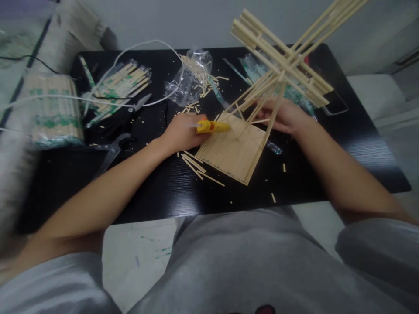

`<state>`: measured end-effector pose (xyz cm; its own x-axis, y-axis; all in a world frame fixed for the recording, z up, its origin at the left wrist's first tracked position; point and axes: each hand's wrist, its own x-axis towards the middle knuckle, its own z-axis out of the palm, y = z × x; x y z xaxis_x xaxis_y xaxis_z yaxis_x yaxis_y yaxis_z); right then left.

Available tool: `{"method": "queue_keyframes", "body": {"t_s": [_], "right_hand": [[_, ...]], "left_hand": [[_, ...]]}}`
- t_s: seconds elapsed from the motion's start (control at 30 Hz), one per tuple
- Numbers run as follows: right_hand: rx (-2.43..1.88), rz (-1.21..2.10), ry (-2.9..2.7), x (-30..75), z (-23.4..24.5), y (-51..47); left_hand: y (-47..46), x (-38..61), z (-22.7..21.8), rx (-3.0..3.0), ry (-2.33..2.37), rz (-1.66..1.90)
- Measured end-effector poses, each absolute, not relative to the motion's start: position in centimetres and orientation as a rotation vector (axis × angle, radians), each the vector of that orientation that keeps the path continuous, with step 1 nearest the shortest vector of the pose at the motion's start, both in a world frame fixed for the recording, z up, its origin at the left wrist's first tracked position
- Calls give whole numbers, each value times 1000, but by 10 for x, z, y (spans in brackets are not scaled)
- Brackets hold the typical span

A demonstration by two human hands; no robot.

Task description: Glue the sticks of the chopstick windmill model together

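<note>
My left hand (180, 133) is closed round a yellow glue gun (212, 127), whose nozzle points right over a square base of wooden sticks (232, 150) lying on the black table (157, 192). A tall frame of long wooden sticks (281, 65) rises from the base toward the camera. Behind the frame's legs, my right hand (284, 117) is curled round their lower ends. The right fingers are partly hidden by the sticks.
Loose stick pieces (196, 163) lie by the base. Scissors (126, 111), pliers (113, 150), a white cable (131, 50), crumpled plastic (191, 76) and packs of wrapped chopsticks (52, 109) lie at left. A phone (335, 104) lies at far right.
</note>
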<state>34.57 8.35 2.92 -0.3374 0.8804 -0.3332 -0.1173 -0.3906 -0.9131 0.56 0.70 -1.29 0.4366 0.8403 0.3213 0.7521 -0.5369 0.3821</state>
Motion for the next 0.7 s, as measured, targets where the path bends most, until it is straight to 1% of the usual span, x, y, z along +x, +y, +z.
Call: {"method": "queue_keyframes", "body": {"t_s": [0.23, 0.7], "right_hand": [[-1189, 1827, -1068, 347, 28, 86], [-1144, 1874, -1185, 350, 21, 93]], "left_hand": [[8, 3, -18, 2515, 1383, 788], [7, 5, -17, 2470, 1394, 792]]}}
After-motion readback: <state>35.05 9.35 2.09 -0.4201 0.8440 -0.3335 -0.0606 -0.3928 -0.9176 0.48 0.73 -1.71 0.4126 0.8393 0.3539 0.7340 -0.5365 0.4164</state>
